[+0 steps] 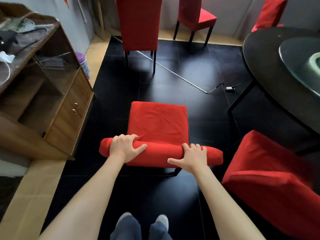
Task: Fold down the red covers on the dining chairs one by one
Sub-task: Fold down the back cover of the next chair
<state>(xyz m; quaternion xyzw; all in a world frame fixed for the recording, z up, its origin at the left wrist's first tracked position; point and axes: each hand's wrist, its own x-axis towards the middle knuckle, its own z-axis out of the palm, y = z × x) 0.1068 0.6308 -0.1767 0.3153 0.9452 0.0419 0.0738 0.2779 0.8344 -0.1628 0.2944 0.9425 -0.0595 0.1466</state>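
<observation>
Right below me stands a dining chair in a red cover [158, 123], seen from above its backrest. The top of the backrest [161, 152] runs across the view. My left hand [125, 146] grips its left part, fingers curled over the far edge, thumb along the near side. My right hand [191, 156] grips its right part the same way. Another red-covered chair [270, 172] stands close at the right. Farther off are a tall red chair back [139, 23] and two more red chairs [195, 14], [270, 13].
A wooden cabinet [57, 104] with glass panels fills the left side, cluttered on top. A dark round table [270, 66] with a glass turntable sits at the right. A cable and plug [229, 88] lie on the black tiled floor. A purple bin [84, 64] stands by the cabinet.
</observation>
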